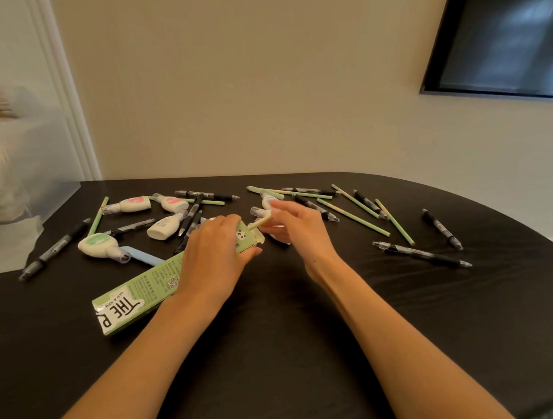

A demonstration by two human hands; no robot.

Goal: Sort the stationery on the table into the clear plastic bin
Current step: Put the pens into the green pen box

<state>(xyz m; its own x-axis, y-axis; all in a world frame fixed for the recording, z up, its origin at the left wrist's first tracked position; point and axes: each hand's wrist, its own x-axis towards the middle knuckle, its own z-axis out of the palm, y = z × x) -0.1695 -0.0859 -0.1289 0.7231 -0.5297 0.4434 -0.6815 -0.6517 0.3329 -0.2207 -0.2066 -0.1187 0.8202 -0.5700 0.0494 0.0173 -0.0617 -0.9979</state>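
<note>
Green card pencil box (pixel 137 295) lies flat nr table centre, open end toward 1 o'clock. My left hand (pixel 212 258) wraps that end, fingers over the top, thumb at the side, firm hold. My right hand (pixel 296 227) pinches a pale pencil (pixel 259 223) betw. thumb & fingertips, its end at the box mouth; going in or coming out, can't tell. Clear plastic bin (pixel 32 174) stands beyond the table corner at 10 o'clock, blurred, contents not readable

Progress, est.: early. Nothing on the table looks sorted yet. Outstanding:
- black pens (pixel 422 254) scattered at 9, 12 & 3 o'clock
- green pencils (pixel 352 216) loose at 1–2 o'clock
- correction tapes (pixel 97 245) grouped at 10–11 o'clock, one more partly under my right hand
- blue item (pixel 145 257) just beside the box, type unclear

Approx. all stock still on the black table (pixel 274 350), well apart from the bin. Judgement: pencils prob. get boxed first, then box + rest go across to the bin; bulk of the job remains
</note>
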